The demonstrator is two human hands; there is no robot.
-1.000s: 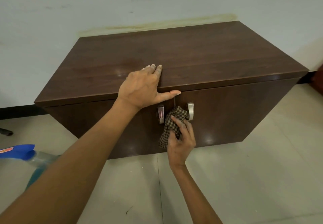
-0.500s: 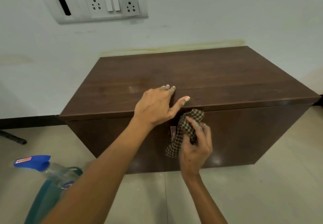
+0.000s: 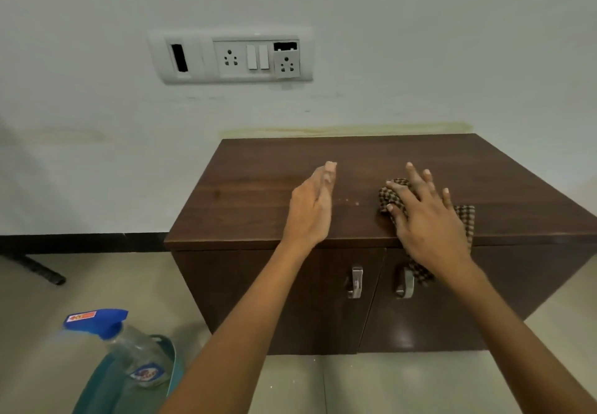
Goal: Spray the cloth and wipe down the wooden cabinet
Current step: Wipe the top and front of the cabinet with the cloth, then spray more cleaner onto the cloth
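A low dark wooden cabinet (image 3: 371, 161) stands against the wall, with two metal door handles on its front. A brown checked cloth (image 3: 392, 198) lies on the cabinet top near the front edge, one end hanging over the front. My right hand (image 3: 426, 219) presses the cloth flat with spread, straight fingers. My left hand (image 3: 311, 210) is over the cabinet top, left of the cloth, on edge with straight fingers and holding nothing. A clear spray bottle (image 3: 129, 345) with a blue trigger head stands at the lower left.
A white socket and switch panel (image 3: 231, 56) is on the wall above the cabinet. The spray bottle rests beside teal fabric (image 3: 119, 384) at the lower left. A black bar (image 3: 35, 269) lies on the tiled floor at the left. Black skirting runs along the wall.
My right hand has carried the cloth up from the cabinet front by the handles onto the top and now presses it flat. My left hand lifted off the front edge. The view tilted upward.
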